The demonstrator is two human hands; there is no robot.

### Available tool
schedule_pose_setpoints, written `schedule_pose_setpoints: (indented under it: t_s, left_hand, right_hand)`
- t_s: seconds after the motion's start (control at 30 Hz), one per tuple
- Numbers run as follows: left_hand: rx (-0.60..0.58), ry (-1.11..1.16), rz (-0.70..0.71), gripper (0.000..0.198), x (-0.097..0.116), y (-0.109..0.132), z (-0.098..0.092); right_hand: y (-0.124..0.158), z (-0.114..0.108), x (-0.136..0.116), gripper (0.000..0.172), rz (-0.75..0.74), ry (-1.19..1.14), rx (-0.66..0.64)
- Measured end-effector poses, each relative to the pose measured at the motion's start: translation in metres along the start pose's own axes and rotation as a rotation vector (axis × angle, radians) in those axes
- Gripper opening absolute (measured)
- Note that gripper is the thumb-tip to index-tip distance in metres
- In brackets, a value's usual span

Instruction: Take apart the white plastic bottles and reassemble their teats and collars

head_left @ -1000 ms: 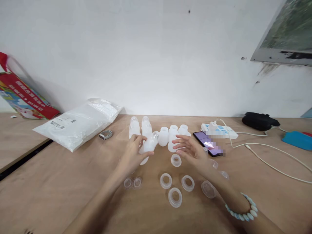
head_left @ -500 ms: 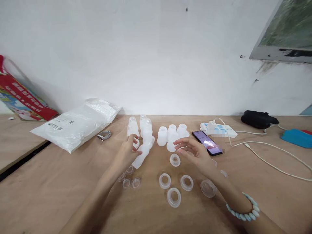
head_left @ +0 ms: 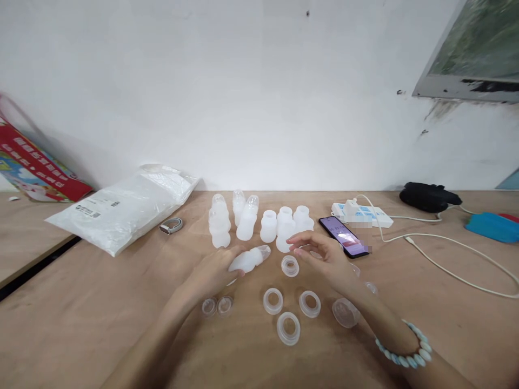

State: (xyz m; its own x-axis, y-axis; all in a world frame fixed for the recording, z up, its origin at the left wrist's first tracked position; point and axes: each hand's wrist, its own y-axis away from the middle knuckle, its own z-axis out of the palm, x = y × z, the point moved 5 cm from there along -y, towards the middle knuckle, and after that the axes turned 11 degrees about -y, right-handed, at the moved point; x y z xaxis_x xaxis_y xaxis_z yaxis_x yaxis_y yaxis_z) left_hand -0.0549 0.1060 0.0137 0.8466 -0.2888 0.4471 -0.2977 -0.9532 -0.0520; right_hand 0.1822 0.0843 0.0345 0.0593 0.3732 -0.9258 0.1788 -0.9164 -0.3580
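Above the desk (head_left: 239,356), the right hand (head_left: 324,258) hangs empty, fingers parted; the left hand (head_left: 213,271) grips a tilted bottle (head_left: 246,261), farther from the far edge than the standing bottles (head_left: 219,229). Holding its body gently should keep its clear cap (head_left: 265,252) seated.

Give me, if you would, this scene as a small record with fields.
Left hand: grips a tilted white bottle with a clear cap
Right hand: open, fingers loosely curled, near the uncapped bottles
Capped bottles: standing beyond the left hand
Rings: four, translucent, lying on the wooden table
Phone: face up, beside the power strip
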Motion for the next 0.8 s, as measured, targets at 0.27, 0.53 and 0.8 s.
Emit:
schedule_pose_setpoints:
  t_s: [0.27,0.53,0.8]
  left_hand:
    - [-0.020,0.174,0.073,0.056,0.000,-0.004,0.002]
    - [0.253,0.059,-0.031,0.079,0.000,-0.008,-0.002]
    - [0.214,-0.123,-0.028,0.086,0.005,-0.010,0.013]
  right_hand:
    - [0.001,-0.005,0.001,0.012,0.018,-0.025,0.036]
    - [-0.003,-0.004,0.001,0.011,-0.036,0.019,0.060]
    - [-0.113,-0.003,-0.029,0.030,-0.078,0.724,-0.111]
